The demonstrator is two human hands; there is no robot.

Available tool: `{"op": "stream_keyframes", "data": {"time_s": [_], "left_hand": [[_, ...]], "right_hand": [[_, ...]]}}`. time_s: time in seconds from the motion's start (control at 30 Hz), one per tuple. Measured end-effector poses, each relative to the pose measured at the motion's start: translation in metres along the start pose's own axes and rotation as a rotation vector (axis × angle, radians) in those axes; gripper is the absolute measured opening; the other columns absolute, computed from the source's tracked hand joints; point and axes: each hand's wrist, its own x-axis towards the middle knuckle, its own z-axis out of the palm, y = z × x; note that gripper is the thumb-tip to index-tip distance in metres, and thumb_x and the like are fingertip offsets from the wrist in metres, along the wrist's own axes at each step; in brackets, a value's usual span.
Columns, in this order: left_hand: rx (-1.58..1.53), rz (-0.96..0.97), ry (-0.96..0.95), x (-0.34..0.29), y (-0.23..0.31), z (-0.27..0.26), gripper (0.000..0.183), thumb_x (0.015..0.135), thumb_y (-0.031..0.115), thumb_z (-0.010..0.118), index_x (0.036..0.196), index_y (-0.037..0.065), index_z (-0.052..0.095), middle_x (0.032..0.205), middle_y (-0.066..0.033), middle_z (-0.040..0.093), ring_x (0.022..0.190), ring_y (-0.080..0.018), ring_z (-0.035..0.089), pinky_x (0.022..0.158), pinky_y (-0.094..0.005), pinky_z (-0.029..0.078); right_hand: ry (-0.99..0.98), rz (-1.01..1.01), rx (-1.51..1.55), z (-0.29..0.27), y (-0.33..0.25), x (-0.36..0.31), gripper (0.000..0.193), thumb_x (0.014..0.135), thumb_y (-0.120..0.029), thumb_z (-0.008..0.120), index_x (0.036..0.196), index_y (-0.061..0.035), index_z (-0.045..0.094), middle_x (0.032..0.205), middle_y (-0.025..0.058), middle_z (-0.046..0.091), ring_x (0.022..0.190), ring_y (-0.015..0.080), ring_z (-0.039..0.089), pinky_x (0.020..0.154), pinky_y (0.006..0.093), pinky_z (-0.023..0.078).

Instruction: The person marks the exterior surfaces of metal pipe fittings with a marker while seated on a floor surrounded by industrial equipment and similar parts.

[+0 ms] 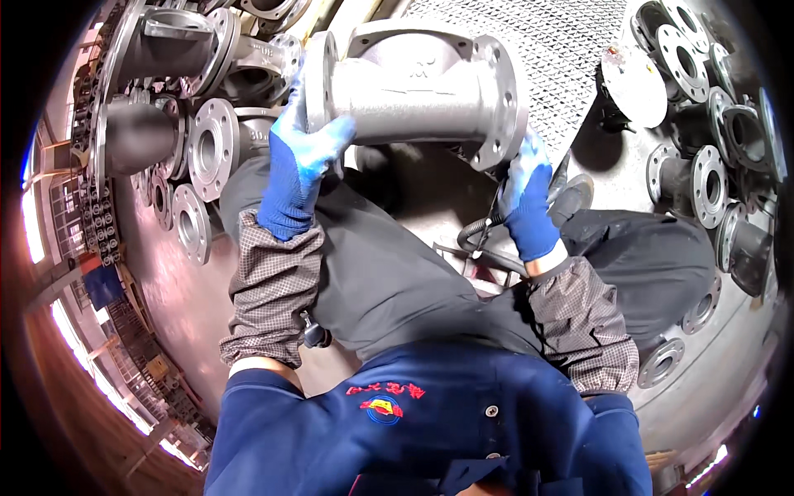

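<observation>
A grey cast-metal flanged valve body (418,107), with a round flange at each end and raised markings on its barrel, is held level above my lap. My left hand (302,149), in a blue and pale glove, is closed around its left flange, the thumb lying over the near side. At the right flange is my right hand (528,194), gloved alike and closed on the rim from below; its fingertips are partly hidden behind the flange. The far part of the casting rests over or close to a patterned metal plate (571,41); whether they touch, I cannot tell.
Several grey flanged castings (208,149) crowd the left, and more flanged castings (709,186) stand on the right. A stained round white disc (635,87) sits right of the plate. A black hose (475,240) runs beside my right wrist. My dark-trousered legs spread below.
</observation>
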Motion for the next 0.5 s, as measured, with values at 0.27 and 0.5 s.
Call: {"op": "stream_keyframes", "data": {"time_s": [0.27,0.5], "left_hand": [[0.717,0.919,-0.036,-0.002,-0.006,-0.022,0.039,0.090,0.004,0.057,0.128,0.011,0.058,0.130,-0.0217,0.052,0.112,-0.0191,0.059,0.103,-0.0340,0.040],[0.490,1.019,-0.170,0.025,-0.005,-0.014,0.043,0.098,0.027,0.043,0.135,0.005,0.048,0.141,-0.0230,0.041,0.127,-0.0340,0.045,0.107,-0.0382,0.033]], "right_hand": [[-0.005,0.082,0.222,-0.010,-0.013,0.023,0.033,0.071,-0.005,0.060,0.104,0.0008,0.062,0.099,0.0170,0.063,0.093,0.0301,0.060,0.081,0.0347,0.049],[-0.156,-0.553,-0.642,-0.033,-0.018,0.055,0.025,0.077,-0.001,0.052,0.101,0.0014,0.060,0.091,0.0139,0.062,0.080,0.0266,0.061,0.071,0.0332,0.051]]}}
